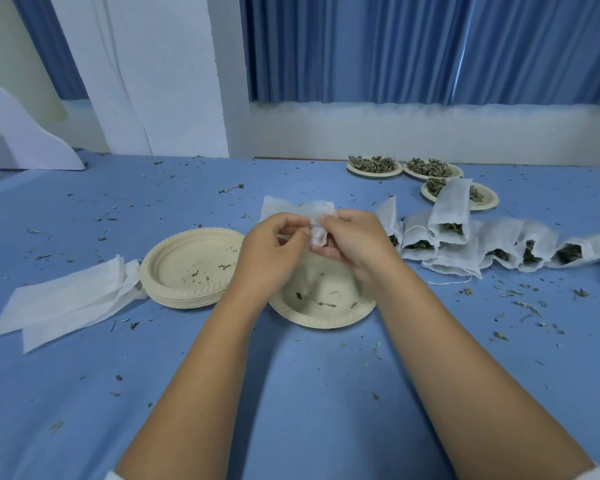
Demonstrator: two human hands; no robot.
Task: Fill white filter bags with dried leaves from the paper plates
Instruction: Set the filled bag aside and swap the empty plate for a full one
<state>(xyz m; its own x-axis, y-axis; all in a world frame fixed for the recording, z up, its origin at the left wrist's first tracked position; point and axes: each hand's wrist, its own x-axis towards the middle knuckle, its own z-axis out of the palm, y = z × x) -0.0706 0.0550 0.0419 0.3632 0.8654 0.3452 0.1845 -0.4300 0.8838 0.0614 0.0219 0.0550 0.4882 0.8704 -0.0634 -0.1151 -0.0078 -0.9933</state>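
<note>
My left hand (271, 245) and right hand (355, 242) both pinch a crumpled white filter bag (321, 220) above a nearly bare paper plate (323, 311). A plate stack (187, 268) and flat empty bags (66, 303) lie to the left; filled bags (465, 244) and leaf-heaped plates (374, 166) sit to the right on the blue table (302, 393).

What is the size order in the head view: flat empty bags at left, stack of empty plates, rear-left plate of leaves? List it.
1. flat empty filter bags
2. stack of empty plates
3. rear-left plate of leaves, farthest away, so distance may shrink it.
</note>
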